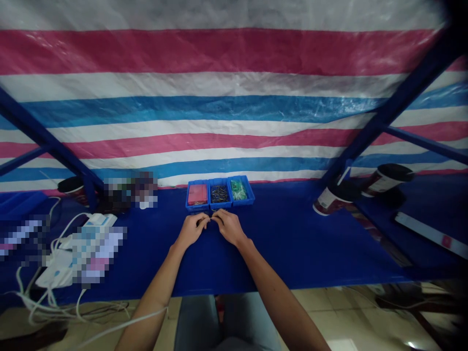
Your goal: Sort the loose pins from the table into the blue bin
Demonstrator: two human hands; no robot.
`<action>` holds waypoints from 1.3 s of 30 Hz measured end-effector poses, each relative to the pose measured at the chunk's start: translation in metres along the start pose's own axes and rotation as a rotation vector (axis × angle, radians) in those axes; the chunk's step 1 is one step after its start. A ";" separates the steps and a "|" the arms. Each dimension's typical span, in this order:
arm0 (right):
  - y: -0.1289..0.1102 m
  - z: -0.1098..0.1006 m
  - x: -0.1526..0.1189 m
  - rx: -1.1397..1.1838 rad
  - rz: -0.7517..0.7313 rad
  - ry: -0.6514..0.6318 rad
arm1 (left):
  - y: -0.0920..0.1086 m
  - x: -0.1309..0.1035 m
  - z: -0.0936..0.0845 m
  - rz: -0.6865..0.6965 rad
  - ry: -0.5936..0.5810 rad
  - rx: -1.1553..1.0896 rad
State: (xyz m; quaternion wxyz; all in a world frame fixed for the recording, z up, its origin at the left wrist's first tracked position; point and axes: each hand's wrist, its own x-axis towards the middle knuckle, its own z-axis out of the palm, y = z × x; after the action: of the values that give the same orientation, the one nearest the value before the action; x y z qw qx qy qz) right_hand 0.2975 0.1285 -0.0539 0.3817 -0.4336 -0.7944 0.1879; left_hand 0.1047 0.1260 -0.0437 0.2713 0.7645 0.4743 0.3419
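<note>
My left hand [192,230] and my right hand [228,227] meet just in front of three small blue bins, fingertips almost touching. Both hands are closed in a pinch. Whatever sits between their fingers is too small to name. The left bin holds a stack of pink-red flat pieces [197,193]. Dark, thin metal pieces like screws [219,193] fill the middle bin, right beyond my fingers. In the right bin lie green and clear small pieces [238,189], perhaps in plastic bags.
The bins stand at the back of a blue table [292,243], against a striped plastic sheet [234,107]. White power strips [58,268] with tangled cables lie at left. A dark-lidded tub [331,199] stands at right near a blue frame post [351,146].
</note>
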 end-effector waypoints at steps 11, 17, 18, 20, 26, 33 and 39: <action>0.000 -0.001 0.000 -0.131 0.022 -0.063 | 0.001 0.001 0.001 -0.006 0.007 -0.022; 0.001 0.000 0.000 -0.167 0.037 -0.063 | -0.002 0.000 0.001 -0.035 -0.028 -0.030; 0.002 0.000 0.000 -0.166 0.036 -0.061 | -0.002 0.000 0.001 -0.037 -0.037 -0.028; 0.003 0.001 0.000 -0.168 0.038 -0.060 | -0.001 0.000 0.001 -0.042 -0.052 -0.025; 0.004 0.001 0.000 -0.162 0.066 -0.077 | 0.001 0.002 -0.001 -0.056 -0.082 -0.028; 0.004 -0.002 0.001 -0.034 0.058 -0.082 | 0.003 0.003 -0.002 0.011 -0.013 0.004; 0.007 0.002 0.001 0.048 0.014 -0.041 | 0.003 0.002 -0.003 0.018 0.007 -0.013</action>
State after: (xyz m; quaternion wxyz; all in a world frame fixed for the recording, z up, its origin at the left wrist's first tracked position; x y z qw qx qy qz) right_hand 0.2996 0.1336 -0.0588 0.3741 -0.4258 -0.7944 0.2184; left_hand 0.1042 0.1269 -0.0393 0.2716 0.7660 0.4660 0.3499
